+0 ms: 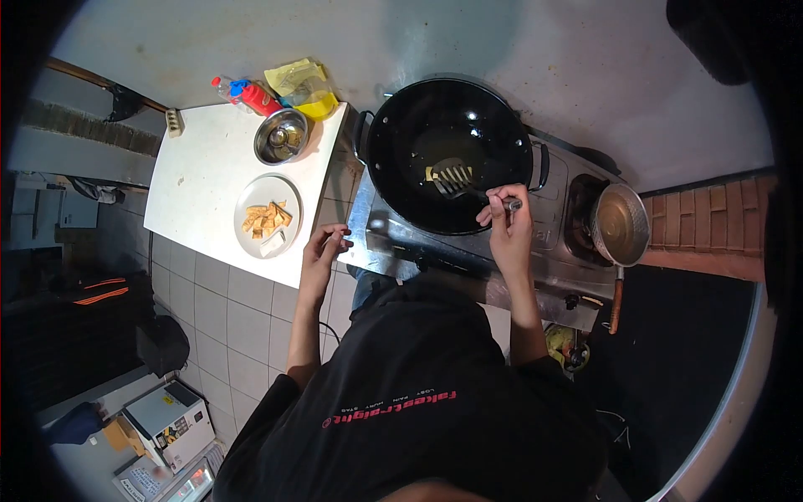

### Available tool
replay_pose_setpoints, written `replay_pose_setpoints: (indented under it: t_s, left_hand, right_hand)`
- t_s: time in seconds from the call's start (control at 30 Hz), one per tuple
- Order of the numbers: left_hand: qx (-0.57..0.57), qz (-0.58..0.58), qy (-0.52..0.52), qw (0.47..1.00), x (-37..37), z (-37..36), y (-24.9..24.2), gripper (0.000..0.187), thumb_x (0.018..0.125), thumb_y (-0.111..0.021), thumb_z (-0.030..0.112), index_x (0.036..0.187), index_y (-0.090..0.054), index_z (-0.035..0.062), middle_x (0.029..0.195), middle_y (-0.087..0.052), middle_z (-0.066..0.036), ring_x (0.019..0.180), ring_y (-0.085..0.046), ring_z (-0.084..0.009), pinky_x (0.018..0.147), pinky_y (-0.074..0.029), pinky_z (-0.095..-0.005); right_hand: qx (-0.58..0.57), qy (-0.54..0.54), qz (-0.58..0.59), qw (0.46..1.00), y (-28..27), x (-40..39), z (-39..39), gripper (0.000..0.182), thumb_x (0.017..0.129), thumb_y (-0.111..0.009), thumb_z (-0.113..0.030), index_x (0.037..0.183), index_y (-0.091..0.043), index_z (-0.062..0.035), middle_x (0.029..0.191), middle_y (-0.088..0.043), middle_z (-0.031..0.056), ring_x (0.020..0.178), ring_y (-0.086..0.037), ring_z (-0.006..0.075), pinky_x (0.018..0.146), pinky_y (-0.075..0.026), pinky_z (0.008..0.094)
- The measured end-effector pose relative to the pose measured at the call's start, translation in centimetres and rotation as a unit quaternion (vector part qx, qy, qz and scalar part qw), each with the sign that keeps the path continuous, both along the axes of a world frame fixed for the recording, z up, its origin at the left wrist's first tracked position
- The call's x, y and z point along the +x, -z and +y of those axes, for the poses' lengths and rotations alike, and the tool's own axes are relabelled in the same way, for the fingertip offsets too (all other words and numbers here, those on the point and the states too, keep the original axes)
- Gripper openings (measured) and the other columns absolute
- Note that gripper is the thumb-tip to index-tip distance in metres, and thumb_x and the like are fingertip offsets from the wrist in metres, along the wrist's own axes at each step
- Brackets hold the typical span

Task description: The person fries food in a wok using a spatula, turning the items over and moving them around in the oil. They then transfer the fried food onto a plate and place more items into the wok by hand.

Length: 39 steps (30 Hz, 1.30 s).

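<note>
My right hand [508,219] is closed around the handle of a black slotted spatula [454,177]. The spatula's head is down inside a large black wok [410,134], against a pale yellow piece of food [433,173]. The wok sits on a steel gas stove [548,209]. Held in the air between the stove and the white table, my left hand [322,248] has loosely bent fingers, apart, with nothing in them. Nearest to it is a pale plate [244,199] with several golden-brown fried pieces [266,217] and one white piece [273,243].
A metal bowl [269,151], red bottle [266,102] and yellow package [294,77] stand on the white table [188,176]. A saucepan [621,219] with a wooden handle is on the stove's right burner. The wok has loop handles on both sides. Behind the stove runs a wall [569,84].
</note>
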<state>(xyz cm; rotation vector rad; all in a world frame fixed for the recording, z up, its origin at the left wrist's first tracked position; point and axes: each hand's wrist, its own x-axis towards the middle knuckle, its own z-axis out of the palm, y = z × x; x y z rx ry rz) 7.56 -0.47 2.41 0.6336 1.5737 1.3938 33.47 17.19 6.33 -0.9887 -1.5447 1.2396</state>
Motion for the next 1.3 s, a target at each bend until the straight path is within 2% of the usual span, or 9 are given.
replay_pose_setpoints:
  t_s: [0.37, 0.47, 0.53, 0.63, 0.73, 1.07, 1.13, 1.23, 1.3]
  left_hand:
    - [0.005, -0.005, -0.009, 1.0, 0.1, -0.1, 0.4, 0.024, 0.1, -0.053, 0.021, 0.111, -0.061, 0.0015, 0.103, -0.063, -0.007, 0.089, -0.061, -0.0138, 0.085, -0.049, -0.0283]
    - [-0.004, -0.001, 0.003, 1.0, 0.0, -0.2, 0.2, 0.024, 0.1, -0.052, 0.024, 0.112, -0.06, 0.0036, 0.107, -0.061, -0.006, 0.092, -0.06, -0.0144, 0.09, -0.048, -0.0313]
    - [-0.005, -0.004, -0.002, 1.0, -0.1, -0.4, 0.2, 0.024, 0.1, -0.052, 0.024, 0.112, -0.059, 0.0035, 0.107, -0.061, -0.007, 0.092, -0.06, -0.0145, 0.09, -0.048, -0.0316]
    - [-0.007, -0.006, -0.008, 1.0, -0.2, -0.5, 0.3, 0.025, 0.1, -0.052, 0.024, 0.112, -0.059, 0.0033, 0.107, -0.06, -0.007, 0.091, -0.06, -0.0146, 0.09, -0.049, -0.0317]
    - [0.003, -0.011, -0.026, 1.0, -0.1, -0.5, 0.3, 0.025, 0.101, -0.052, 0.021, 0.113, -0.06, 0.0007, 0.1, -0.062, -0.006, 0.089, -0.061, -0.0135, 0.084, -0.049, -0.0281]
    - [-0.004, -0.008, -0.026, 1.0, -0.1, -0.2, 0.1, 0.026, 0.101, -0.052, 0.022, 0.113, -0.061, 0.0007, 0.098, -0.063, -0.006, 0.09, -0.061, -0.0137, 0.085, -0.049, -0.0285]
    - [-0.016, -0.011, -0.01, 1.0, -0.3, -0.3, 0.1, 0.026, 0.1, -0.053, 0.025, 0.113, -0.059, 0.0036, 0.107, -0.061, -0.006, 0.092, -0.06, -0.0141, 0.089, -0.048, -0.031]
    - [-0.017, -0.005, -0.005, 1.0, -0.3, -0.2, -0.1, 0.026, 0.1, -0.052, 0.025, 0.112, -0.059, 0.0036, 0.107, -0.061, -0.006, 0.092, -0.06, -0.014, 0.089, -0.049, -0.031]
    - [-0.017, -0.002, -0.003, 1.0, -0.3, -0.2, 0.0, 0.025, 0.1, -0.052, 0.025, 0.112, -0.059, 0.0036, 0.107, -0.061, -0.006, 0.092, -0.06, -0.0139, 0.089, -0.049, -0.031]
  right_hand:
    - [0.066, 0.009, -0.032, 0.997, -0.4, -1.2, 1.1, 0.011, 0.098, -0.054, -0.009, 0.093, -0.048, -0.0019, 0.081, -0.057, 0.0057, 0.062, -0.06, 0.0099, 0.055, -0.048, 0.0236]
    - [0.088, -0.01, -0.043, 0.995, 0.0, -2.1, 2.3, 0.009, 0.099, -0.05, -0.008, 0.096, -0.05, -0.0001, 0.09, -0.06, 0.0074, 0.066, -0.061, 0.0101, 0.056, -0.048, 0.0223]
    - [0.077, 0.003, -0.018, 0.997, 0.1, -2.9, 2.9, 0.011, 0.097, -0.054, -0.008, 0.09, -0.05, -0.0013, 0.076, -0.056, 0.004, 0.061, -0.06, 0.009, 0.053, -0.046, 0.0232]
    - [0.073, 0.002, -0.023, 0.997, 0.0, -3.7, 3.7, 0.011, 0.097, -0.055, -0.009, 0.09, -0.05, -0.0019, 0.073, -0.055, 0.0034, 0.061, -0.06, 0.0085, 0.053, -0.046, 0.023]
    - [0.067, -0.005, -0.012, 0.998, 0.2, -4.2, 4.1, 0.011, 0.097, -0.055, -0.009, 0.09, -0.05, -0.0021, 0.074, -0.056, 0.0035, 0.061, -0.06, 0.0085, 0.053, -0.045, 0.023]
    - [0.06, -0.022, 0.005, 0.998, -0.5, -4.4, 2.8, 0.008, 0.096, -0.054, -0.006, 0.09, -0.051, -0.001, 0.076, -0.058, 0.0045, 0.061, -0.06, 0.0088, 0.053, -0.046, 0.0222]
    - [0.058, -0.018, 0.007, 0.998, -0.4, -4.2, 2.6, 0.007, 0.096, -0.054, -0.005, 0.09, -0.051, -0.0005, 0.08, -0.059, 0.006, 0.061, -0.06, 0.0091, 0.054, -0.047, 0.0222]
    - [0.063, -0.004, 0.044, 0.997, -0.5, -3.8, 2.4, 0.006, 0.095, -0.054, -0.003, 0.091, -0.05, -0.0006, 0.083, -0.059, 0.0068, 0.062, -0.06, 0.0095, 0.055, -0.048, 0.0226]
    - [0.083, -0.002, 0.026, 0.996, -0.7, -3.4, 2.3, 0.006, 0.095, -0.053, -0.002, 0.091, -0.049, -0.0008, 0.084, -0.059, 0.007, 0.063, -0.06, 0.0096, 0.055, -0.048, 0.0227]
